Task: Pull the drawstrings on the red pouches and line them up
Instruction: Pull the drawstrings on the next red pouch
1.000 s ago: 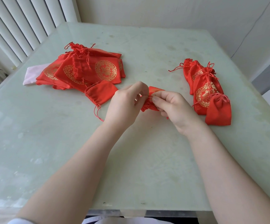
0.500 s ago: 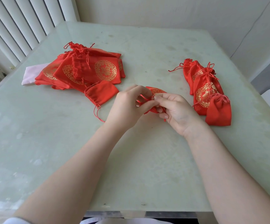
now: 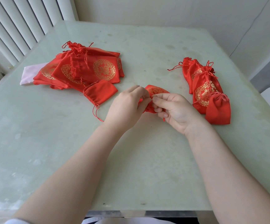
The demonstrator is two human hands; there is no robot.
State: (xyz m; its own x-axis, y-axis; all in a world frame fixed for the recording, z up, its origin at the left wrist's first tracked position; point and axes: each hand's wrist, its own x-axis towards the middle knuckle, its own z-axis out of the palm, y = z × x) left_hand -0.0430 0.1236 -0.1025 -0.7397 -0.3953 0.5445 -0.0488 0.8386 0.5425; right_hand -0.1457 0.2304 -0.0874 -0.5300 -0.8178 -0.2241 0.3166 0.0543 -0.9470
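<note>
Pouch [image 3: 157, 92] is pinched mid-table [image 3: 131, 159] between left hand [image 3: 127, 105] and right hand [image 3: 174, 110], now bunched tighter than a second ago, hands drawn closer. Red satin and a gold print are seen. Closed pouches [image 3: 211, 92] are lined up at right, a loose pile [image 3: 85, 68] at left.

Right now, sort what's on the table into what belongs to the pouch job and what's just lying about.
Job:
- pouch pinched by left hand and right hand
- pile of pouches on the left
- row of cinched pouches on the right

Lying about:
- pink cloth under the pile
</note>
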